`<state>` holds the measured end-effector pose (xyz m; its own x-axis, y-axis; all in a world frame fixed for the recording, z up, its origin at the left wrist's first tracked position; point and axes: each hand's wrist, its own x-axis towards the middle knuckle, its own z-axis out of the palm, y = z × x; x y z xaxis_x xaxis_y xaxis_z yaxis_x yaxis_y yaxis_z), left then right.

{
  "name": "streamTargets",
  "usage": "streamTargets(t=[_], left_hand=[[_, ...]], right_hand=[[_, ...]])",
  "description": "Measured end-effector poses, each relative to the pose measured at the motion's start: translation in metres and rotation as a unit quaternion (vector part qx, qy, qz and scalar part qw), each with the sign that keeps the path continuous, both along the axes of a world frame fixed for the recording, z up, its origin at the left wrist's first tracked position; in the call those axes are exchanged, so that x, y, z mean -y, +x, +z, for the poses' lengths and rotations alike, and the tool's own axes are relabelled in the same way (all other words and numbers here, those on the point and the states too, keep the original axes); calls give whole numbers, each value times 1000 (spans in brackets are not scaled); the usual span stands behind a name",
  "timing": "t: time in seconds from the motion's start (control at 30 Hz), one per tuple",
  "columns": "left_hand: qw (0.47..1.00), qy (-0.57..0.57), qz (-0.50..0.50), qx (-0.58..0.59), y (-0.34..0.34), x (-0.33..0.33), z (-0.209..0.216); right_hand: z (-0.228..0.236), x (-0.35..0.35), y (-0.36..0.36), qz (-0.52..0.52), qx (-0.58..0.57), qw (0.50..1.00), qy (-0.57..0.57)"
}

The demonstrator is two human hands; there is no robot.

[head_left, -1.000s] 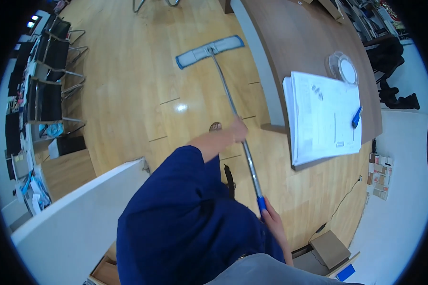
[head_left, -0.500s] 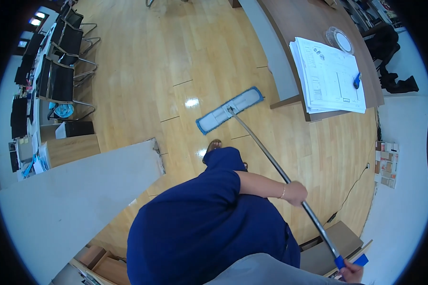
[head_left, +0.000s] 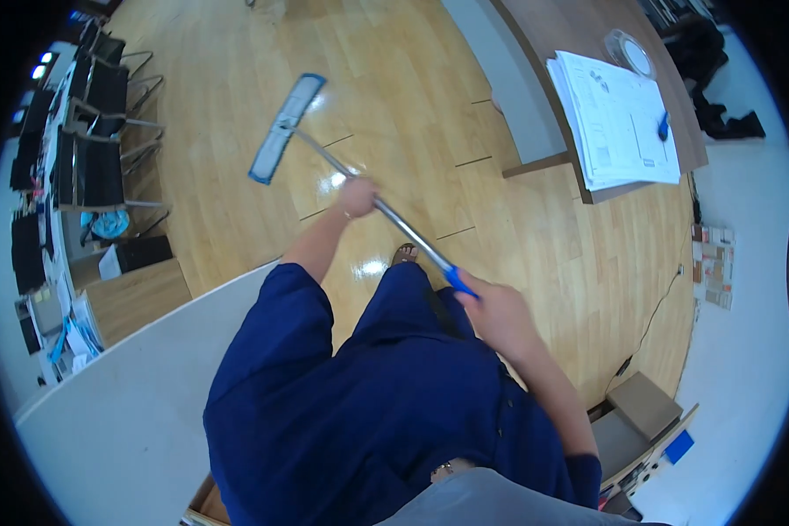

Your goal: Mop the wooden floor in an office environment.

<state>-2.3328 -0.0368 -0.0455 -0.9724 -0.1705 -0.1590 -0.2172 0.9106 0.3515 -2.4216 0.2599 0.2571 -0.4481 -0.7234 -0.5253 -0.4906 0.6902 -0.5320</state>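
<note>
A flat mop [head_left: 282, 133] with a pale plate and a blue fringe lies on the wooden floor [head_left: 394, 105], ahead and left of my feet. Its metal pole [head_left: 408, 230] slopes back toward my body. Partway along the pole, my left hand [head_left: 358, 196], a bracelet at the wrist, is wrapped round the metal. My right hand [head_left: 498, 314] is closed at the pole's blue grip [head_left: 459, 280], near my waist; its fingers are partly hidden. One sandalled foot [head_left: 405, 253] shows below the pole.
Black chairs [head_left: 92, 167] line the left side. A white partition [head_left: 140, 412] stands close at my left. At right, a brown desk [head_left: 552, 26] bears a paper stack [head_left: 618, 123]. A cable [head_left: 653, 320] runs along the floor near an open cardboard box [head_left: 644, 405].
The mop head has swung forward and left, turning steeper. My left hand has moved forward and left with the pole. My right hand has come up from the lower right, still on the grip.
</note>
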Motion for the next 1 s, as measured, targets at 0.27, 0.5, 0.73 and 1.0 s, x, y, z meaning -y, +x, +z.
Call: streamTargets(t=[0.27,0.5,0.73,1.0], left_hand=[[994,-59,-7,92,-7,-31,2],[964,110,-229,82,-44,-268,68],[901,203,-380,51,-20,-483,134],[814,245,-526,34,13,-639,170]], right_hand=[[-2,-52,14,-51,-19,998,-7],[119,-239,43,-323,1,942,87],[198,-414,138,-491,-8,863,117],[235,-524,238,-593,-85,796,84]])
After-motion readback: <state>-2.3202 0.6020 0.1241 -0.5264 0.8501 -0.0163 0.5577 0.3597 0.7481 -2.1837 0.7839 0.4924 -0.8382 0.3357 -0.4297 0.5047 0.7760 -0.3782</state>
